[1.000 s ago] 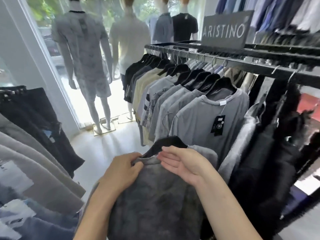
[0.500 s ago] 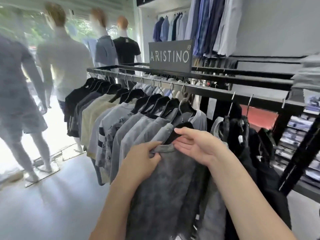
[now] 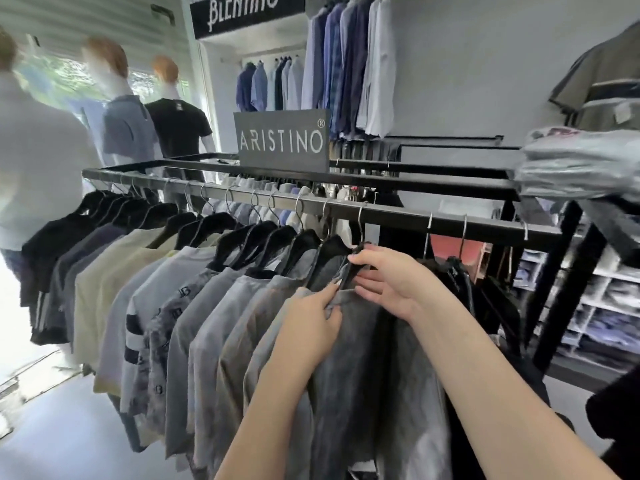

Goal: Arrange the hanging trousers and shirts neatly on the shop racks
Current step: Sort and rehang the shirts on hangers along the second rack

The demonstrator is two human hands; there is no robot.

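A dark grey mottled T-shirt (image 3: 367,368) hangs on a black hanger whose metal hook (image 3: 361,223) is over the black rack rail (image 3: 398,216). My left hand (image 3: 311,320) pinches the shirt's collar at the left. My right hand (image 3: 388,282) grips the hanger and collar at the neck. To the left hangs a packed row of grey, beige and black shirts (image 3: 166,299) on black hangers. Dark garments (image 3: 485,306) hang to the right of my hands.
An ARISTINO sign (image 3: 282,140) stands on the rack top. Mannequins (image 3: 173,126) stand by the window at the left. Blue and white shirts (image 3: 346,71) hang on the back wall. Folded clothes (image 3: 581,164) lie at the right, above shelves (image 3: 595,306).
The grey shirt has gone up from waist height to the rail and its hook now sits over the bar. Both hands rose with it, and my view turned right and upward.
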